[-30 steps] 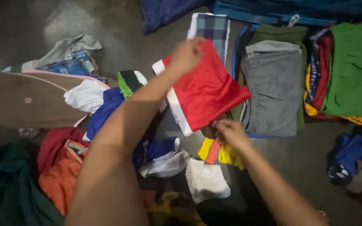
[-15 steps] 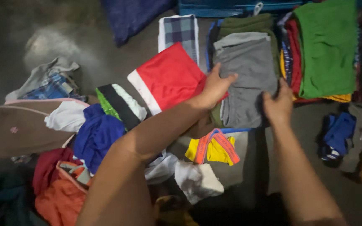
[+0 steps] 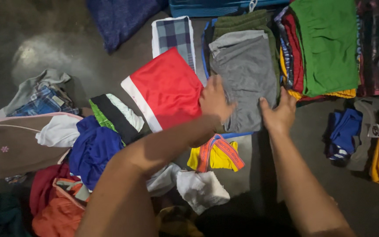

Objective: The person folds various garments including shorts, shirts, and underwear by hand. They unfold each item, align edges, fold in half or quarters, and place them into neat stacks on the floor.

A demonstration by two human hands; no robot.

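- Left hand [image 3: 215,102] lies flat, fingers apart, across the red shorts [image 3: 165,90] and grey folded garment [image 3: 246,74].
- Right hand [image 3: 279,113] presses open on the grey garment's lower edge.
- Green stack [image 3: 325,44] beside; yellow briefs [image 3: 218,154] below, on the floor.

Left forearm crosses frame diagonally from lower left, bare, wrist bent; left hand [image 3: 216,100] palm down, fingers together, pointing up-frame, pressed flat; right arm enters from lower right, straight; right hand [image 3: 280,112] palm down, fingers slightly spread, thumb angled toward left fingers; hands near, apart.
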